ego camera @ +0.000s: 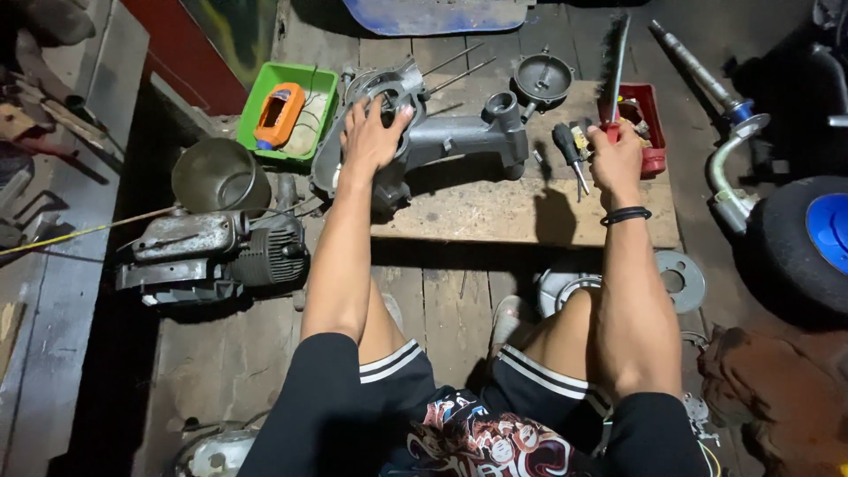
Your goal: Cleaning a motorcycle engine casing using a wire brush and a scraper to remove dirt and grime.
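Note:
A grey metal engine casing lies on a wooden board on the plank floor. My left hand rests flat on the round left end of the casing, fingers spread. My right hand is closed around the red handle of a long brush that points away from me, its bristles dark. A black-handled screwdriver lies on the board just left of my right hand. My knees are drawn up below the board.
A green tray with an orange object stands at the back left, a red tray behind my right hand. A dirty engine and a metal pot sit at left. A wheel, a bent pipe and metal discs lie at right.

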